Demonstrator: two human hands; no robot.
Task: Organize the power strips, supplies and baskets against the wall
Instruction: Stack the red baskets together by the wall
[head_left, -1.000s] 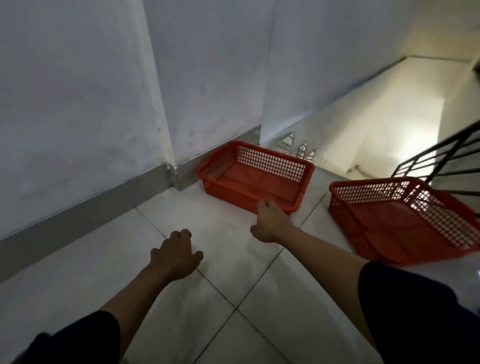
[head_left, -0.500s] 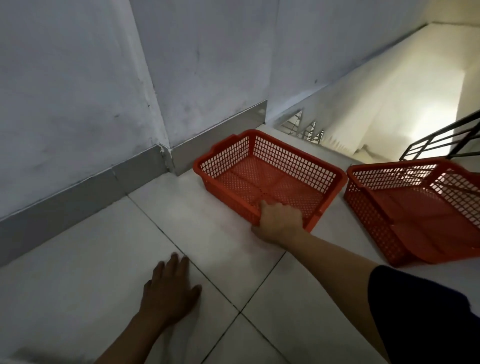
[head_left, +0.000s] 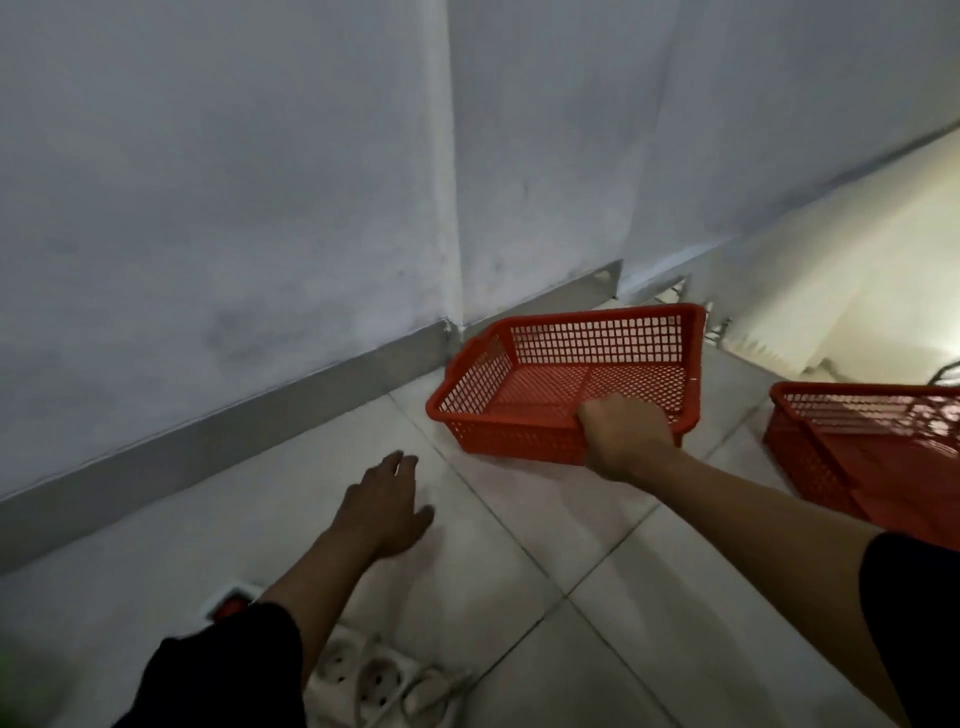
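Observation:
An empty red mesh basket (head_left: 561, 384) sits on the tiled floor close to the wall's corner. My right hand (head_left: 623, 434) grips its near rim, fingers curled over the edge. A second red basket (head_left: 862, 447) stands to the right, partly cut off by the frame edge. My left hand (head_left: 387, 506) rests flat on the floor tiles with fingers spread, holding nothing. White power strips (head_left: 363, 670) with round sockets lie at the bottom, partly hidden under my left sleeve; one shows a red switch (head_left: 231, 605).
A grey skirting board (head_left: 234, 441) runs along the white wall. Behind and to the right of the baskets a stairwell (head_left: 831, 312) drops away, with sawtooth step edges right behind the first basket.
My right hand has closed on the basket's rim and the basket has turned, now more square to me. The view has shifted, bringing the power strips into sight. My left hand stays on the floor.

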